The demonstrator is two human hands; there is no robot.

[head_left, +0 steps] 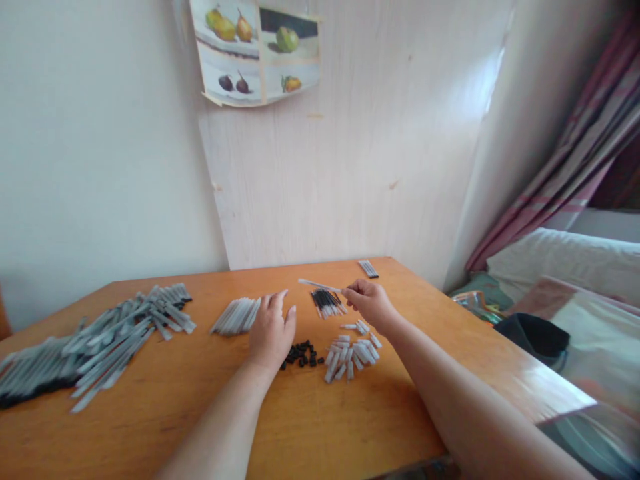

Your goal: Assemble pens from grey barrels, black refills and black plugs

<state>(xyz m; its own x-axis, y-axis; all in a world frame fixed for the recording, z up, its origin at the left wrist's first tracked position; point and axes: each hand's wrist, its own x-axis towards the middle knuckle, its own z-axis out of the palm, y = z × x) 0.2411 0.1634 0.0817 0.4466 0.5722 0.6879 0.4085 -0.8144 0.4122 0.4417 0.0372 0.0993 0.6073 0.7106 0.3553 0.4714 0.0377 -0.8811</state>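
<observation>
My right hand is closed in a pinch on a thin white pen tube, held level above a small bunch of black refills. My left hand lies palm down on the orange wooden table, fingers stretched out and holding nothing, next to a neat row of clear tubes. Just right of its wrist sits a little heap of black end plugs. A pile of clear pen caps lies under my right wrist.
A large heap of grey pens covers the table's left side. A few dark sticks lie at the far edge. A fruit poster hangs on the wall. A bed with bedding and a black object stand right of the table.
</observation>
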